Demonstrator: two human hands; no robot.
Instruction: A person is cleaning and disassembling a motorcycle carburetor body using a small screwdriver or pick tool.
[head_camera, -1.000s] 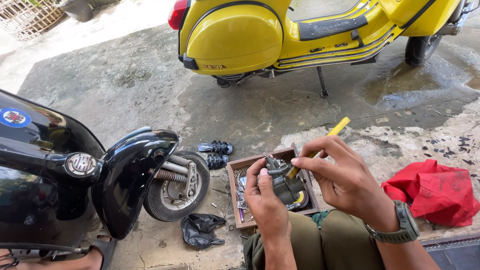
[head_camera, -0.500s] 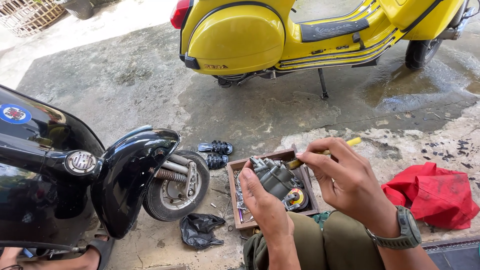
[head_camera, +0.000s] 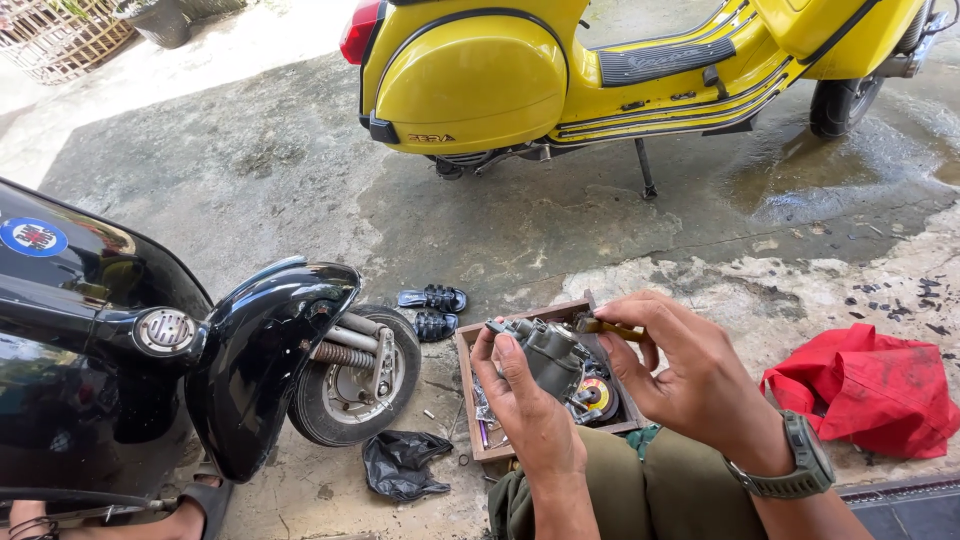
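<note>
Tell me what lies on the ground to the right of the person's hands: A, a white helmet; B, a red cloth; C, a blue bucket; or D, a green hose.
B: a crumpled red cloth lies on the concrete just right of the right hand, which holds a yellow-handled tool.

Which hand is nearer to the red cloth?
Right. The right hand is just left of the red cloth; the left hand is farther left, holding the grey engine part.

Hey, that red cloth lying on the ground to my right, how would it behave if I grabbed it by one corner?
The red cloth lies crumpled in soft folds, so it would probably hang limp and unfold. It looks thin, so likely light. Dark smudges on it suggest grease, so it may feel grimy.
</note>
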